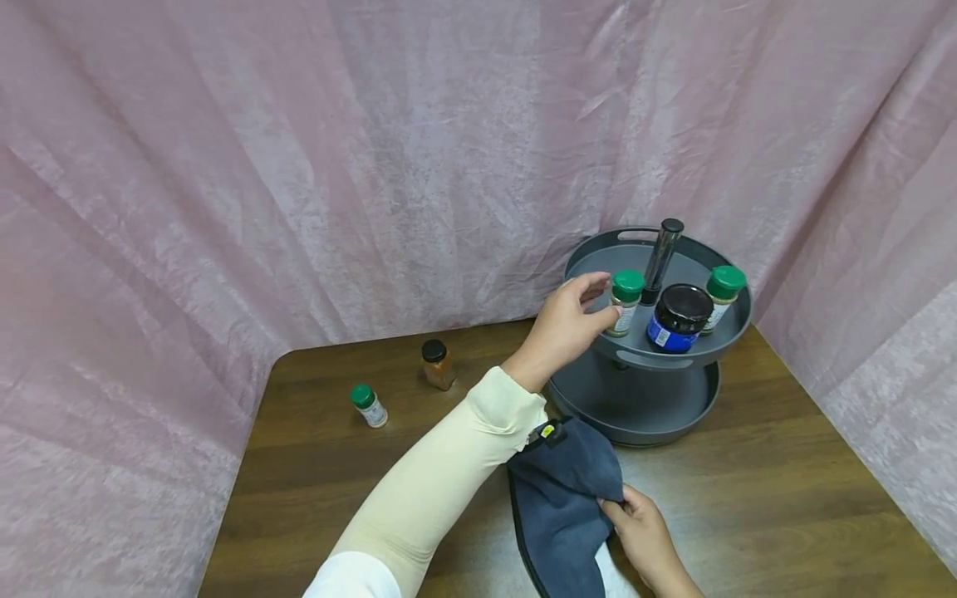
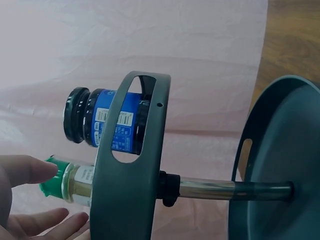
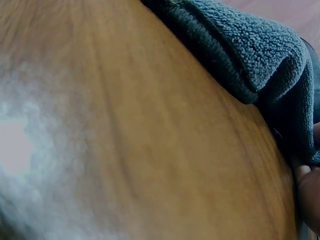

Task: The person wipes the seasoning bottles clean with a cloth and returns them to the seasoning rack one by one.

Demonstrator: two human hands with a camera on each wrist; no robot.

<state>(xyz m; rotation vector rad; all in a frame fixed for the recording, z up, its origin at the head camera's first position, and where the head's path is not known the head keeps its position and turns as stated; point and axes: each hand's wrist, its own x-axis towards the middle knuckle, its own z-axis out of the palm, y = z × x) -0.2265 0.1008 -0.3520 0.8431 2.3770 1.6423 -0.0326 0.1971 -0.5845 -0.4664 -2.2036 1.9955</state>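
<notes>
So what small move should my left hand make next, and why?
Perhaps curl your left hand gently around the nearest green-capped jar before lifting it. The jar appears to stand on the upper tray, and that hand looks loose beside it, not wrapped around it. The blue-labelled jar stands close by, and your right hand is busy holding the grey cloth.

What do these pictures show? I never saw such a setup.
There is no machine here; a person works bare-handed. The wide picture comes from a camera on the head, the others from the left and right wrists. On the brown wooden table are a round grey two-tier tray, a small green-capped jar with white label and a black-capped, orange-brown jar. The left hand, fingers loosely open, is at another green-capped jar on the upper tier. The right hand pinches a dark-grey cloth.
</notes>
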